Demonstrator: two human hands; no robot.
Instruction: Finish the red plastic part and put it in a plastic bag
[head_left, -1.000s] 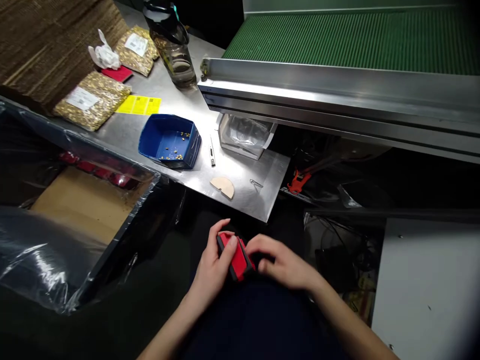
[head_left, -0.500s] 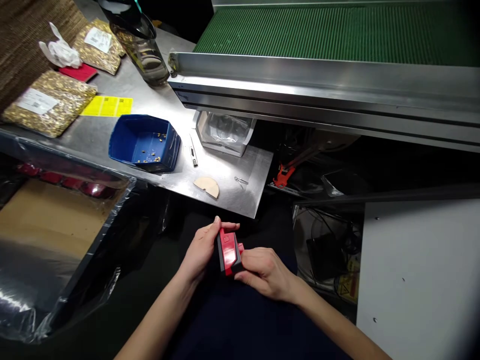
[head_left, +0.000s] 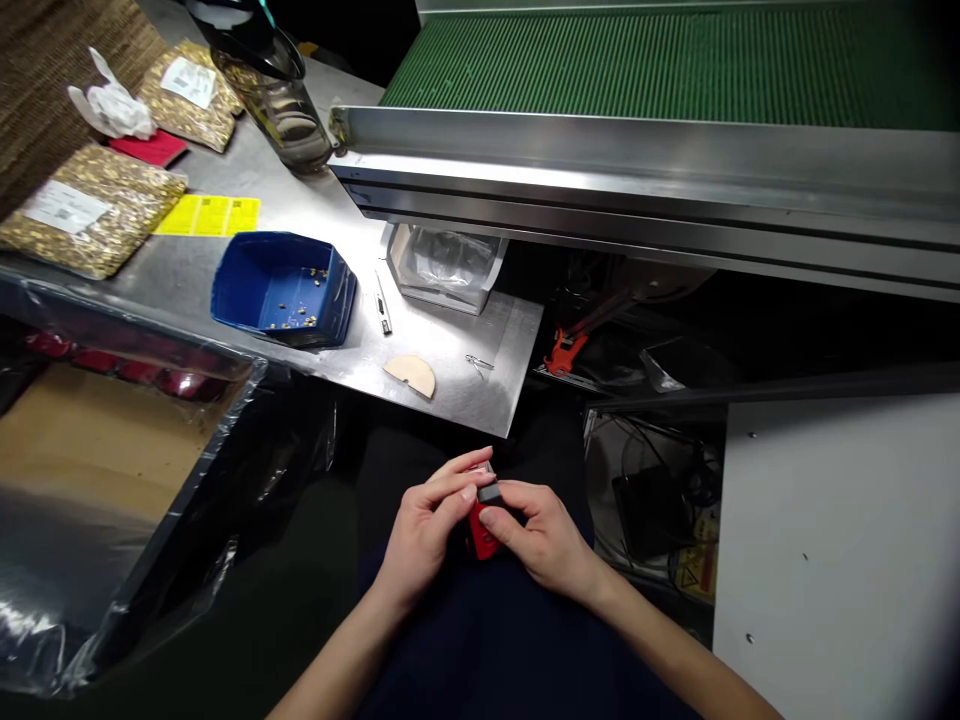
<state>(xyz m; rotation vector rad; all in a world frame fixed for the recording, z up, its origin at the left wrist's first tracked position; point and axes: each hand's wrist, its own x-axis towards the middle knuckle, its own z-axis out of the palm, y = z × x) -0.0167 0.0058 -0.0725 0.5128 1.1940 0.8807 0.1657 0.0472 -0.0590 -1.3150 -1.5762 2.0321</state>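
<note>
The one view comes from a camera worn on the person's head, looking forward and steeply down. Closest to it, low in the middle, the left hand (head_left: 420, 535) and right hand (head_left: 547, 540) pinch a small red part (head_left: 481, 537) over the lap. Beyond them the near right corner of the steel worktop (head_left: 487, 400) points toward the lens, its left end cut by the frame. The green conveyor (head_left: 660, 70) runs along the top, farthest off.
</note>
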